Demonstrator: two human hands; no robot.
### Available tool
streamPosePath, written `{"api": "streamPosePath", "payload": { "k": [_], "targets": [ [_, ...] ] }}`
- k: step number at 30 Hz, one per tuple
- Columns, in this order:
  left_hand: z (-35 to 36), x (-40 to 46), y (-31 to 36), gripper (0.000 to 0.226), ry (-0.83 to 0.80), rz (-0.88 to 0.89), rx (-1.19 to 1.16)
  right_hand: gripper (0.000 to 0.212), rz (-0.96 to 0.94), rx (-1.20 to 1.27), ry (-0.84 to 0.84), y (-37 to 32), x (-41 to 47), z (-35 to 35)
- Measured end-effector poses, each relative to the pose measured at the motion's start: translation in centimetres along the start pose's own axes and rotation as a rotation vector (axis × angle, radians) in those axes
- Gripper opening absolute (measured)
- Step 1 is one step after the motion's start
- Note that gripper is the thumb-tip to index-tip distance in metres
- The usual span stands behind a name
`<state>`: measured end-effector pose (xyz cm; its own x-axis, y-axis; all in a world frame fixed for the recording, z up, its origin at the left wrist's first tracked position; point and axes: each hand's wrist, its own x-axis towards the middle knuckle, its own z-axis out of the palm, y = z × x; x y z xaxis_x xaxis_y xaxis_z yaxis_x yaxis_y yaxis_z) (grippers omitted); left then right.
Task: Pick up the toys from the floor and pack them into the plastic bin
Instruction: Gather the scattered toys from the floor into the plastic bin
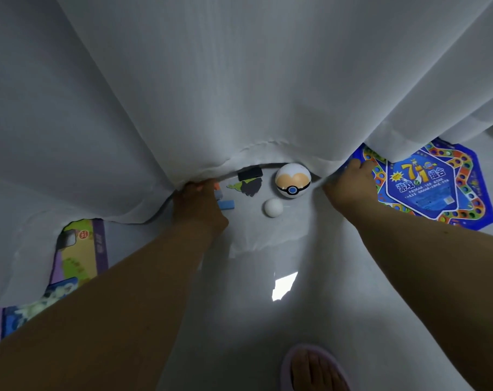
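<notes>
head view: both hands (200, 204) grip a white sheet (211, 94) half hiding the game board (431, 187).

1. A white sheet (239, 80) fills the upper view, its lower edge lifted off the grey floor (239, 320).
2. The left hand (197, 204) grips the sheet's edge; the right hand (349, 184) grips it further right.
3. Between the hands lie a large white-and-tan ball (292, 180), a small white ball (273, 207), a black block (250, 173), a dark flat cutout (249, 186) and a blue block (226, 204).
4. A blue game board (437, 187) lies at right, partly under the sheet.
5. A purple-edged box (81, 249) lies at left.
6. A foot in a slipper (316, 368) shows at the bottom.
</notes>
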<state>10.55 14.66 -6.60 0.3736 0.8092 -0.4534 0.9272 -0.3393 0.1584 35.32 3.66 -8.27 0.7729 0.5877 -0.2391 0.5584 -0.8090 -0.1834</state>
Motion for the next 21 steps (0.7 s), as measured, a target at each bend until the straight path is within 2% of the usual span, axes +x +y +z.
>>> {"api": "streamPosePath", "payload": {
  "k": [2, 6, 9, 12, 15, 21],
  "targets": [
    [0.5, 0.5, -0.2, 0.075, -0.039, -0.018, -0.007, 0.037, -0.063, -0.168, -0.025, -0.3, 0.4, 0.4],
    [1.0, 0.9, -0.4, 0.075, -0.021, -0.031, -0.041, 0.033, -0.139, -0.313, -0.051, 0.0, 0.7, 1.3],
    [1.3, 0.7, -0.1, 0.070, -0.021, -0.004, -0.094, 0.032, -0.116, -0.286, -0.060, 0.1, 0.8, 2.0],
    [2.2, 0.2, 0.1, 0.068, -0.008, 0.059, -0.148, 0.031, -0.044, -0.132, -0.035, -0.4, -0.1, 1.8],
    [2.6, -0.9, 0.5, 0.060, -0.012, 0.067, -0.183, 0.033, 0.001, -0.080, -0.059, -0.1, -1.2, 2.0],
    [2.8, -3.2, 0.7, 0.065, -0.103, 0.012, -0.188, 0.036, 0.010, -0.104, -0.200, 0.8, -4.0, 2.1]
  ]
}}
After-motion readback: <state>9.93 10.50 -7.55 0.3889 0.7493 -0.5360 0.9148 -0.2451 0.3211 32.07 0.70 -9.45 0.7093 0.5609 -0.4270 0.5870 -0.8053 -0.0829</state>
